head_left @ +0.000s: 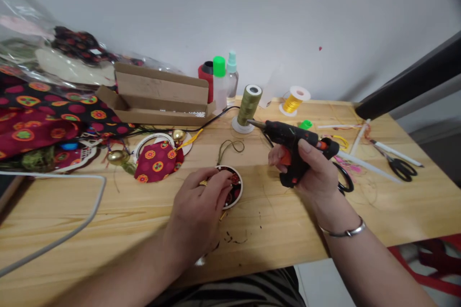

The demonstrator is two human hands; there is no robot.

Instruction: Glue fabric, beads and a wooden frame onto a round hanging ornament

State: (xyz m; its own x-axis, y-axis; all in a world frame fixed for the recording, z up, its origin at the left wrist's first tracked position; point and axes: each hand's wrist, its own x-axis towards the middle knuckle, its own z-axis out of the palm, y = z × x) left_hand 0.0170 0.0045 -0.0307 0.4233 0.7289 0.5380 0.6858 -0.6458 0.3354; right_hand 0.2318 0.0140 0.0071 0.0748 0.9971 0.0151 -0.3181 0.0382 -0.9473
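A black hot glue gun with an orange trigger is gripped in my right hand, raised over the table with its nozzle pointing left toward an olive-green thread spool. On the tabletop, my left hand has its fingers closed over a small round hoop with a pale rim and dark patterned fabric inside. The fingertips press on the fabric and hide part of it. An olive cord loop extends from the hoop's top, and a bit of yellow cord shows below it.
Left of the hoop lie maroon floral fabric, gold bells and an opened cardboard box. Bottles and a yellow cord spool stand by the wall. Scissors and glue sticks lie right. A grey metal frame crosses the left.
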